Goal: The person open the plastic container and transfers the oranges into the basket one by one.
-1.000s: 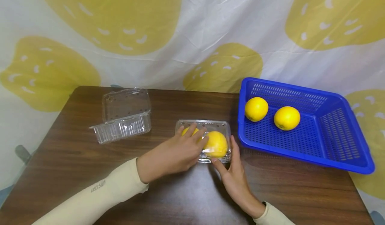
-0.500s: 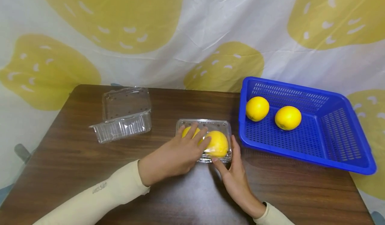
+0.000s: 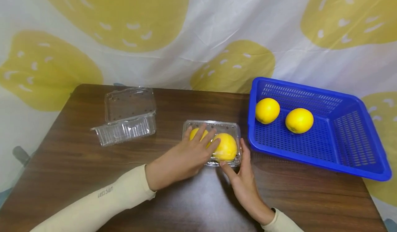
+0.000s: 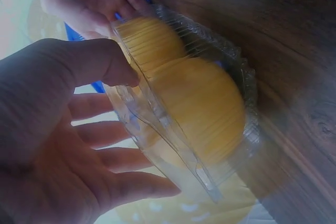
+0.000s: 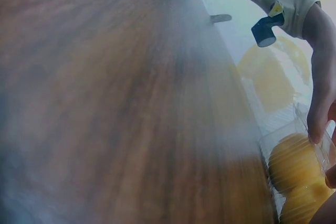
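Note:
A clear plastic clamshell box [image 3: 211,123] with two round yellow fruits [image 3: 225,147] inside lies on the brown table, its lid down over them. My left hand [image 3: 183,159] lies across the lid with its fingers spread, over the left fruit. In the left wrist view, the left thumb [image 4: 100,62] is at the front rim and the straight fingers reach over the lid. My right hand [image 3: 245,187] holds the box's front right corner, thumb at the front and fingers along the right side.
A blue plastic basket [image 3: 316,162] with two more yellow fruits [image 3: 299,120] stands at the right. An open, clear clamshell box [image 3: 127,130] sits at the back left of the table [image 3: 77,163]. A patterned cloth [image 3: 161,70] hangs behind.
The head view has shifted slightly, so the table and basket appear a little displaced. Both hands keep nearly the same place on the box, the left fingers spread over the lid throughout.

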### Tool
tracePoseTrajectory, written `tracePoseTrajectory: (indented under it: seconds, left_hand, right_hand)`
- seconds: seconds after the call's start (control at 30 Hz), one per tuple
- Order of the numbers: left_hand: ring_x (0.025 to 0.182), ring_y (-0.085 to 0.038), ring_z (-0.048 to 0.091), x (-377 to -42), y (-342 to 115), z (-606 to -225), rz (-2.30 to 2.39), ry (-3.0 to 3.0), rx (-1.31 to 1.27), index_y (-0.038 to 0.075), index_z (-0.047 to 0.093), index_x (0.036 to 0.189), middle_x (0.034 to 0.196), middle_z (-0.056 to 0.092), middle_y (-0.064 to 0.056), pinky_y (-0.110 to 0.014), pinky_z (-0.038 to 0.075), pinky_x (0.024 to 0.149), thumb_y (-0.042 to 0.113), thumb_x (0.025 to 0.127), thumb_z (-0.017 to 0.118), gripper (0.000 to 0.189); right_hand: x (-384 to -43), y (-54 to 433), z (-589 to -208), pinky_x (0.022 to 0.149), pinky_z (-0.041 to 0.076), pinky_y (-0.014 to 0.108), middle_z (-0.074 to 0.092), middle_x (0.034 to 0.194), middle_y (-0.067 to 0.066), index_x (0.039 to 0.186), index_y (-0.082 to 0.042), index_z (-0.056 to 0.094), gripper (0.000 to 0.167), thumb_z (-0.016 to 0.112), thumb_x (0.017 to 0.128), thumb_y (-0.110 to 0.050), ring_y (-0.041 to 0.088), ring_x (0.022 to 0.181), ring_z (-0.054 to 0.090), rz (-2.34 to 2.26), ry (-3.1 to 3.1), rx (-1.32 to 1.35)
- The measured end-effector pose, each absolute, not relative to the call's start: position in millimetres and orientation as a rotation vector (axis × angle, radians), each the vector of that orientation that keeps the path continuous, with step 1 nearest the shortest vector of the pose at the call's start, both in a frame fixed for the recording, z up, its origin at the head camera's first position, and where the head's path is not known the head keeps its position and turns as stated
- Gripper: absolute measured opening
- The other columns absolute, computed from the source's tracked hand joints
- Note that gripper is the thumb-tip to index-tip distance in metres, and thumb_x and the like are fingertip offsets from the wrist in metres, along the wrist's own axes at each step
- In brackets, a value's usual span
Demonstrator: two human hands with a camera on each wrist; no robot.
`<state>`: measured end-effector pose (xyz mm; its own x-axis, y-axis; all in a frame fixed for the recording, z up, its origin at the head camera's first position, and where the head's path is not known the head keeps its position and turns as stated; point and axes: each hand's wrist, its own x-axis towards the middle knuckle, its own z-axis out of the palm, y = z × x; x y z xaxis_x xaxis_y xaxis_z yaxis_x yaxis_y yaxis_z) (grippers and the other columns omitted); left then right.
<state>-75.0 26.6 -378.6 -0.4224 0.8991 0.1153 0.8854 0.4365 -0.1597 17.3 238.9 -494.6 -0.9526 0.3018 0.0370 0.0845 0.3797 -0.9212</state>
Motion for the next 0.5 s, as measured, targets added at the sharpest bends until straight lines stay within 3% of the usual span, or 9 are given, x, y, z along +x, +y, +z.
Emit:
tracePoseTrajectory:
  seconds: [0.2,0.33,0.43,0.5]
  left_hand:
    - [0.149,-0.05,0.051,-78,28,-377,0.057,-2.522,-1.616,0.005,0.053,0.158,0.163,0.052,-0.021,-0.072,0.054,0.11,0.02,0.101,0.077,0.063]
    - [0.148,-0.05,0.052,-80,28,-376,0.045,-2.522,-1.623,0.004,0.054,0.157,0.162,0.053,-0.022,-0.072,0.054,0.109,0.019,0.102,0.077,0.062]
    - [0.147,-0.05,0.054,-81,29,-376,0.059,-2.509,-1.62,0.004,0.054,0.155,0.161,0.054,-0.023,-0.072,0.055,0.109,0.018,0.101,0.077,0.06]
    - [0.146,-0.05,0.055,-81,29,-376,0.059,-2.51,-1.62,0.003,0.055,0.154,0.161,0.054,-0.023,-0.071,0.055,0.109,0.017,0.101,0.077,0.059]
  right_hand:
    - [21,232,-476,0.136,0.022,0.055,0.027,0.18,0.019,0.177,-0.018,0.021,0.098,0.081,0.1,-0.029,0.039,0.164,0.026,1.626,-2.369,-0.286]
    - [21,231,-475,0.136,0.024,0.048,0.029,0.179,0.017,0.176,-0.019,0.023,0.097,0.082,0.099,-0.028,0.037,0.164,0.028,1.633,-2.366,-0.308]
    - [21,232,-474,0.137,0.02,0.053,0.025,0.181,0.016,0.177,-0.019,0.021,0.098,0.08,0.1,-0.026,0.036,0.165,0.024,1.658,-2.369,-0.301]
    - [21,233,-478,0.136,0.021,0.049,0.024,0.181,0.014,0.177,-0.02,0.021,0.098,0.081,0.099,-0.027,0.034,0.166,0.023,1.647,-2.373,-0.3]
